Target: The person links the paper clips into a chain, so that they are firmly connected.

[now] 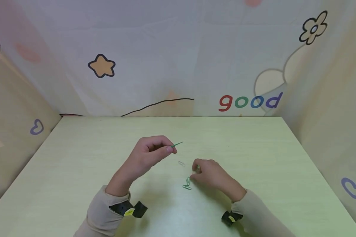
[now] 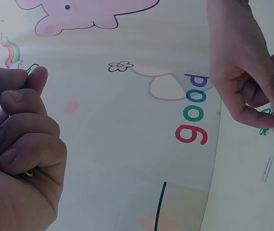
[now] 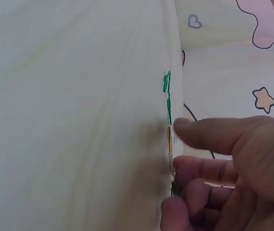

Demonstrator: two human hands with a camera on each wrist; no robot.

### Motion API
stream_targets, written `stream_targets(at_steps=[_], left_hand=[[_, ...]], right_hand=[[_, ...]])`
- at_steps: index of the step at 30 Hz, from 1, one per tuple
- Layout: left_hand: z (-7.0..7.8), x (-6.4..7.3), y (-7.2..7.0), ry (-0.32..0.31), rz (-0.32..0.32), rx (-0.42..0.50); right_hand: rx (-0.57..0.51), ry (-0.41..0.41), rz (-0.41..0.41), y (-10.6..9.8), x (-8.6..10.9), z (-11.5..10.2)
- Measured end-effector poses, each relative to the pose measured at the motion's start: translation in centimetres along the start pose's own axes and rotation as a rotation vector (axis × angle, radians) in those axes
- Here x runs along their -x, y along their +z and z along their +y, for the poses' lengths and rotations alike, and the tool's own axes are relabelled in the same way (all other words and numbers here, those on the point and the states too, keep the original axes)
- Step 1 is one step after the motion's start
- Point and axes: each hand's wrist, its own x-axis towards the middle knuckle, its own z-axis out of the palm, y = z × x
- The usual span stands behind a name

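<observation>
My left hand [image 1: 148,156] is raised over the table, pinching a green paper clip [image 1: 178,143] between thumb and index finger. A bit of yellow paper clip [image 2: 29,172] peeks out from under its curled fingers in the left wrist view. Low at the tabletop, my right hand [image 1: 210,172] has thumb and index finger apart beside a yellow paper clip [image 3: 169,139]. Several green paper clips [image 1: 187,187] lie close to the right thumb, with others partly hidden by the fingers. A silver paper clip [image 1: 181,163] lies between the two hands.
A pale table [image 1: 77,158] stretches beneath both hands. Behind it hangs a printed cloth [image 1: 154,65] with a star and the word good, and similar cloth closes off both sides. A black strap with a small device [image 1: 130,209] sits on the left sleeve.
</observation>
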Motion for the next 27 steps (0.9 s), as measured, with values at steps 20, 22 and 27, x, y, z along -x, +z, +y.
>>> stream_targets(at_steps=[20, 22, 27], left_hand=[[-0.5, -0.1, 0.3, -0.012, -0.042, 0.032], [-0.8, -0.1, 0.4, -0.026, -0.056, 0.025], [-1.1, 0.1, 0.4, -0.068, -0.079, -0.010]], right_hand=[[-0.023, -0.201, -0.064, -1.5, -0.3, 1.0], [-0.115, -0.209, -0.081, -2.0, -0.3, 0.9], [-0.399, -0.217, -0.130, -3.8, 0.3, 0.3]])
